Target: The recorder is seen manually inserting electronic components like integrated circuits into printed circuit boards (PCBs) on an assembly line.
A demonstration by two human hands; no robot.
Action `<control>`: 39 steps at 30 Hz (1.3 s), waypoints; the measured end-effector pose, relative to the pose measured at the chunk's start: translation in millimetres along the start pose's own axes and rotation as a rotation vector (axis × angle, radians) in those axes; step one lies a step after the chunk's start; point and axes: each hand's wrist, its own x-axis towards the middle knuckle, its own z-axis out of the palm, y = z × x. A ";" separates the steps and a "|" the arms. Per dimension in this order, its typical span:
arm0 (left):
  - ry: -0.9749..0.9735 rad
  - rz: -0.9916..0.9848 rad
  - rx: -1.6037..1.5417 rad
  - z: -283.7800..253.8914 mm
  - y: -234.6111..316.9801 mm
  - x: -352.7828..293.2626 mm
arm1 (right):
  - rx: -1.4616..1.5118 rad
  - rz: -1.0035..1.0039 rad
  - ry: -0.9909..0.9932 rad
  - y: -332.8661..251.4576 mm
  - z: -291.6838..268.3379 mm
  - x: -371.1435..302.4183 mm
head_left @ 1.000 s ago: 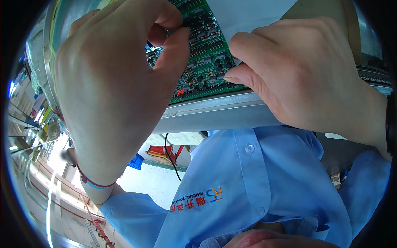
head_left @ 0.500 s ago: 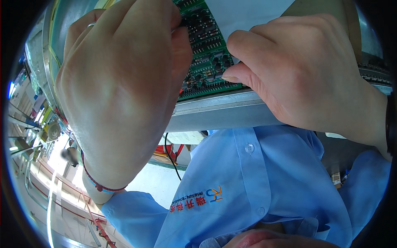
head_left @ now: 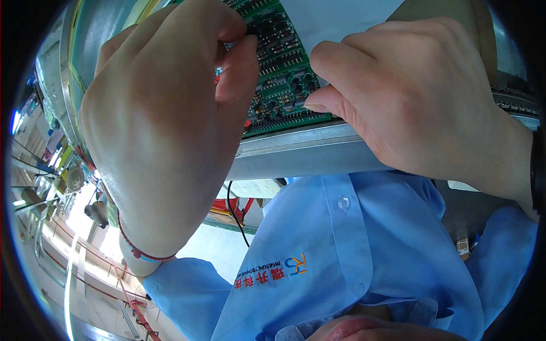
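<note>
- Circuit board (head_left: 284,79), green and crowded with small components, lies at the top centre of the view, its near edge running along a metal rail (head_left: 290,142). The rail probably gives it a straight edge to rest by, though whether the two touch is hard to make out.
- Left hand (head_left: 159,108) arches over the board's left portion, knuckles up, thumb and forefinger drawn near each other. Whether anything is pinched between them cannot be told. The high wrist seems to let the fingertips point down among the components, while the hand's back hides much of what lies beneath.
- Right hand (head_left: 409,94) rests at the board's right edge, thumb tip over the border and forefinger bent just beside it, a slight gap showing between. The pose suggests steadying; whether the digits clasp the board cannot be told.
- Red component (head_left: 247,123) stands out by the board's near edge, just beside the left hand.
- White sheet (head_left: 347,20) lies beyond the right hand's forefinger, next to the board.
- Blue shirt (head_left: 307,244) fills the lower view, its wearer close to the rail, likely for short reach.
</note>
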 end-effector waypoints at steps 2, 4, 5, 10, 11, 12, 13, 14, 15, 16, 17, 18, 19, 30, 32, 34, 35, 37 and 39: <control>0.042 0.018 -0.042 1.0 1.0 -3.8 | 0.010 0.006 -0.001 0.8 0.4 -1.0; 0.086 0.038 -0.088 2.2 0.6 -4.5 | -0.040 -0.029 0.010 3.4 2.8 -3.5; 0.087 0.067 -0.065 2.8 -0.7 -3.5 | -0.043 -0.025 0.007 5.8 4.8 -5.5; 0.078 0.088 -0.112 2.8 -6.4 -3.1 | -0.059 -0.022 -0.013 20.3 18.8 -20.0; 0.069 0.067 -0.197 2.3 -7.7 -2.9 | -0.064 -0.021 -0.017 22.7 21.0 -22.9; 0.060 0.045 -0.282 1.9 -9.1 -2.9 | -0.068 -0.020 -0.021 24.8 22.8 -26.0; 0.059 0.038 -0.278 0.4 -10.7 -3.8 | -0.069 -0.025 -0.025 24.9 23.0 -25.7; 0.055 0.064 -0.272 -4.7 -12.2 -5.8 | -0.065 -0.039 -0.020 15.0 13.6 -14.5; 0.049 0.088 -0.265 -10.5 -13.0 -8.5 | -0.061 -0.022 -0.049 2.7 0.4 -5.9; 0.058 0.096 -0.276 -5.8 -14.0 -5.9 | -0.073 0.021 -0.088 -0.8 -5.8 -1.7; 0.049 0.131 -0.252 -1.5 -14.8 -3.4 | -0.084 0.030 -0.093 2.1 -5.5 -2.0; 0.040 0.165 -0.227 2.6 -15.7 -1.2 | -0.051 0.058 -0.097 5.5 -5.2 -1.3; 0.036 0.157 -0.219 5.9 -18.9 -2.7 | -0.001 0.067 -0.093 7.2 -5.1 -0.3; 0.131 0.207 -0.532 16.7 -36.2 3.9 | 0.407 0.399 -0.215 7.9 -16.1 1.4; 0.138 0.252 -0.530 14.9 -40.3 9.6 | 0.591 0.664 -0.263 4.1 -24.9 15.2; 0.127 0.275 -0.521 18.7 -48.6 3.8 | 0.791 0.918 -0.322 4.2 -28.2 34.8; 0.107 0.251 -0.506 23.4 -51.9 0.8 | 0.900 1.041 -0.365 7.6 -24.9 45.8; 0.108 0.249 -0.494 29.8 -50.2 1.9 | 1.075 1.322 -0.402 11.7 -27.0 54.5; 0.150 0.293 -0.500 31.6 -43.1 11.9 | 1.177 1.239 -0.369 20.7 -45.3 36.7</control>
